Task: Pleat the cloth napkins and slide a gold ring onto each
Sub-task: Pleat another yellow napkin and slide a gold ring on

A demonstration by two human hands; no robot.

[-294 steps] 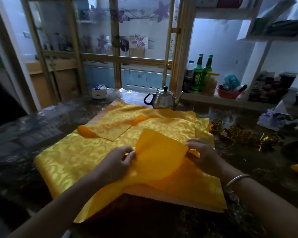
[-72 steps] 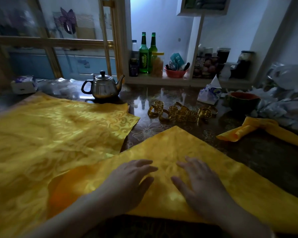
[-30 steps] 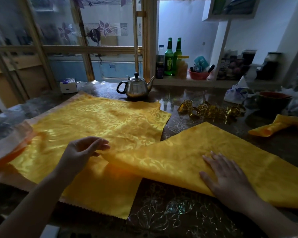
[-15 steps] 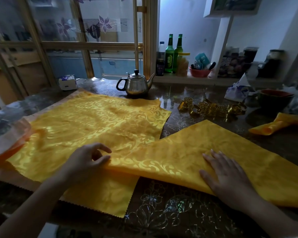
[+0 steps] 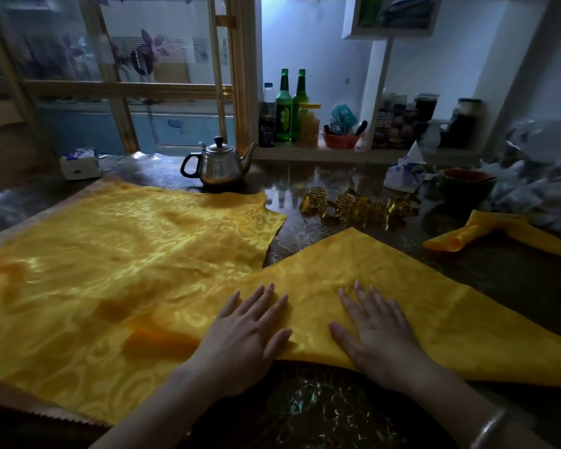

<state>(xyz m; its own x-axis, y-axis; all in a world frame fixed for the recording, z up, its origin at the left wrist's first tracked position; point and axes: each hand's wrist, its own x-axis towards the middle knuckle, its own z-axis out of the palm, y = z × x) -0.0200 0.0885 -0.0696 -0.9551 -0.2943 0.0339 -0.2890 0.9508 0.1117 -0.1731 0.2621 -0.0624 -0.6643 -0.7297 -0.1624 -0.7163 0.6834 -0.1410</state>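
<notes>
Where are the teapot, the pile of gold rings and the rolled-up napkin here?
teapot (image 5: 219, 170): head view, on its steel belly.
gold rings (image 5: 358, 210): head view, on a ring mid-pile.
rolled napkin (image 5: 457, 238): head view, near its rolled end.

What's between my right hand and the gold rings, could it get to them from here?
Probably yes. The right hand lies flat on the napkin, holding nothing, and the gold rings sit just past its far corner on the table, with only flat cloth between.

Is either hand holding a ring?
No, both the left hand and right hand lie flat on the napkin; the rings sit on the table beyond.
</notes>
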